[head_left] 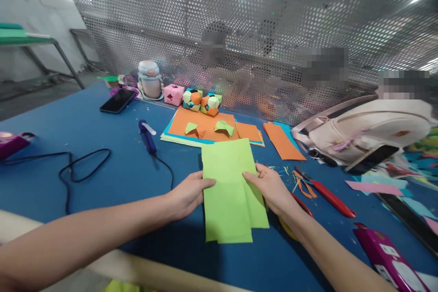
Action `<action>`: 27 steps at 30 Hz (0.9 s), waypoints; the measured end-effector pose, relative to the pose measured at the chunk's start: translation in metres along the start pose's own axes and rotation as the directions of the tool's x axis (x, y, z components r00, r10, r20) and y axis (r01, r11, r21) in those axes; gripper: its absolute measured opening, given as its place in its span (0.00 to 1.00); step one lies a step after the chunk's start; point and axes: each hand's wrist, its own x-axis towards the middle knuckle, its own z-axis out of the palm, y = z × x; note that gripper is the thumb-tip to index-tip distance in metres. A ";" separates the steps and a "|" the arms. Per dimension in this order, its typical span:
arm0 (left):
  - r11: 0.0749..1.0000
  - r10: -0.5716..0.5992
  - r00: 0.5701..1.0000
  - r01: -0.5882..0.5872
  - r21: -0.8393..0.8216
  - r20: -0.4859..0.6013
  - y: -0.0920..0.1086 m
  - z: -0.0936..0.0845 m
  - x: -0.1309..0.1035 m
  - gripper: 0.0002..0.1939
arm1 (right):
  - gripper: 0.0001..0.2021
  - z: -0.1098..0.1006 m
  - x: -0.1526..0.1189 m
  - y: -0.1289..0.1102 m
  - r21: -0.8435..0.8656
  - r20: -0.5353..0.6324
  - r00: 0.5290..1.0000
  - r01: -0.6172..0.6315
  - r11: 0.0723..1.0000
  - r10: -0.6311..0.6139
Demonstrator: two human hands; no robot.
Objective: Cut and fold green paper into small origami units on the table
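Perforated metal screening point(137, 13) is set behind a blue table point(109, 200), and blurred figures are seen through it. Above the table, green sheets point(227, 191) are held slightly fanned, their long sides running away from the viewer. Their left edge is pinched by the left hand point(188, 194), with its thumb laid on top and its fingers tucked beneath. Their right edge is clamped by the right hand point(272, 187) in the same way, its thumb pressed on the upper face.

Just beyond the sheets, an orange stack point(176, 123) is laid over blue and pale green paper, and two small folded pieces point(224, 128) are rested on it. Patterned cubes point(192, 100), a pink cube point(174, 95) and a bottle point(150, 82) are lined up behind. To the left, a blue tool point(147, 139) with a cord and a phone point(118, 100) are placed. Near the right hand, orange scraps point(305, 187) and red-handled pliers point(333, 198) are strewn. Farther right, a pale backpack point(369, 127) is stood near the screening, and a purple device point(390, 255) is cut off by the lower edge of view.
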 end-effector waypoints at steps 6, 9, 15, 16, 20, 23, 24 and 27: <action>0.995 0.086 0.995 -0.083 0.054 -0.045 0.003 -0.006 0.005 0.11 | 0.13 -0.006 0.007 0.009 0.086 -0.045 0.999 0.016 0.996 -0.012; 0.990 0.140 0.985 -0.137 0.037 -0.103 0.008 -0.007 0.006 0.11 | 0.12 -0.001 0.006 0.010 0.126 -0.039 0.999 0.008 0.992 -0.003; 0.983 0.180 0.981 -0.177 0.052 -0.072 0.010 -0.006 0.004 0.16 | 0.13 0.016 -0.003 0.007 0.156 0.032 0.999 -0.031 0.987 0.026; 0.986 0.158 0.987 -0.156 0.063 -0.038 0.009 -0.005 0.003 0.17 | 0.13 0.018 -0.004 0.007 0.138 0.064 0.998 -0.031 0.990 0.022; 0.990 0.117 0.993 -0.116 0.085 -0.015 0.014 -0.004 0.000 0.16 | 0.15 0.013 -0.006 0.007 -0.106 0.105 0.993 0.067 0.992 -0.056; 0.980 0.191 0.975 -0.185 0.068 -0.109 0.027 -0.009 0.001 0.14 | 0.15 -0.003 -0.009 0.009 -0.451 0.053 0.967 0.244 0.859 -0.248; 0.975 0.221 0.966 -0.214 0.065 -0.137 0.032 -0.011 0.002 0.13 | 0.15 -0.010 -0.011 0.011 -0.582 0.072 0.935 0.322 0.747 -0.347; 0.959 0.282 0.940 -0.277 0.054 -0.189 0.045 -0.015 0.006 0.13 | 0.14 -0.028 -0.021 0.022 -0.812 0.324 0.772 0.524 0.258 -0.546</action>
